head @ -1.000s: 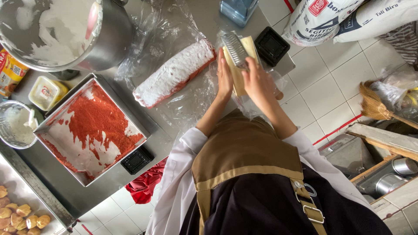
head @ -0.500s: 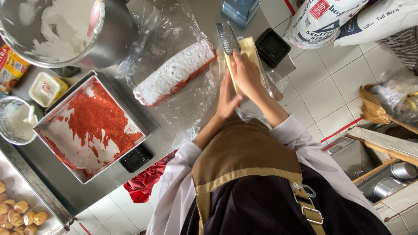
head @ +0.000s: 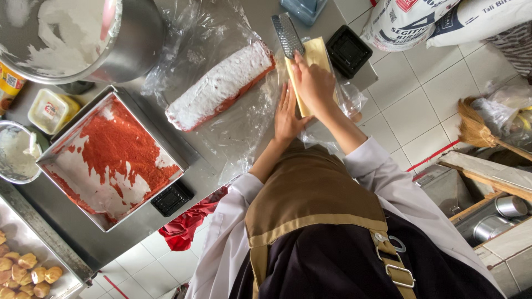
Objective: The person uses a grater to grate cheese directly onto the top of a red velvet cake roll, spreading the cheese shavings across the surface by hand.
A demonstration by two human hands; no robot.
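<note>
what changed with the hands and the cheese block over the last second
The right hand slid along the yellow cheese block toward the grater, keeping its hold. The left hand left the block and now lies flat on the plastic wrap. The cream-coated roll and red-crumbed tray stayed put.

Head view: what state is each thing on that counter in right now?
Cake roll: coated white, lying on plastic wrap.
Square tray: emptied, red crumbs left.
Mixing bowl: smeared with white cream.
Yellow block: under right hand.
Grater: resting against block.
Left hand: flat beside block.
</note>
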